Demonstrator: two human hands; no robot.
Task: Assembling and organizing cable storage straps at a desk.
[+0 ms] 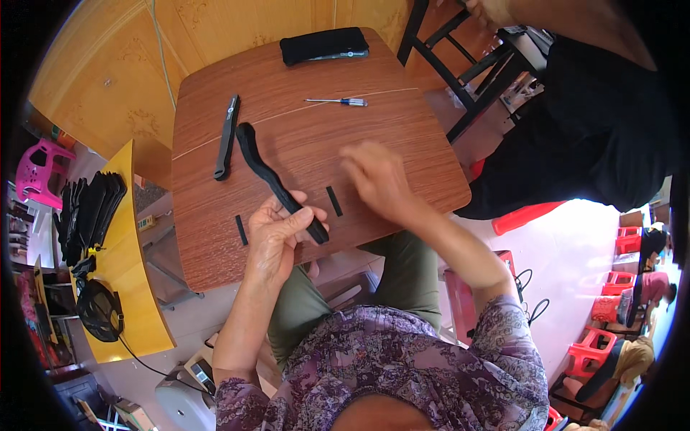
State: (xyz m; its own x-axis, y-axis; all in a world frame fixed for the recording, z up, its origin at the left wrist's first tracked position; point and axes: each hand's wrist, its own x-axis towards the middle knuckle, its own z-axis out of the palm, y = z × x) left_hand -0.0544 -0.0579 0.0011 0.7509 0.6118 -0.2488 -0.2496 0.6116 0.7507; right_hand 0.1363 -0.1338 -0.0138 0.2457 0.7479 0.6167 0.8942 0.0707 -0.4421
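My left hand (pixel 279 228) is closed around the lower part of a long, curved black padded strip (pixel 263 167), whose far end rises over the table. To its right, my right hand (pixel 381 176) hovers above the tabletop, its curled fingers smeared by motion; whether they hold anything is unclear. Two short, flat black strips lie on the wood, one (pixel 241 230) left of my left hand and another (pixel 335 201) between my hands. Farther left rests a long dark grey bar (pixel 226 136) with a rounded end.
The brown wooden table (pixel 208 251) has a screwdriver (pixel 345 102) and a black fabric bundle (pixel 323 47) toward its far side. At left, a yellow table (pixel 144 302) carries stacked black pieces (pixel 90 208) and a fan (pixel 99 310). Another person (pixel 582 122) is close at far right.
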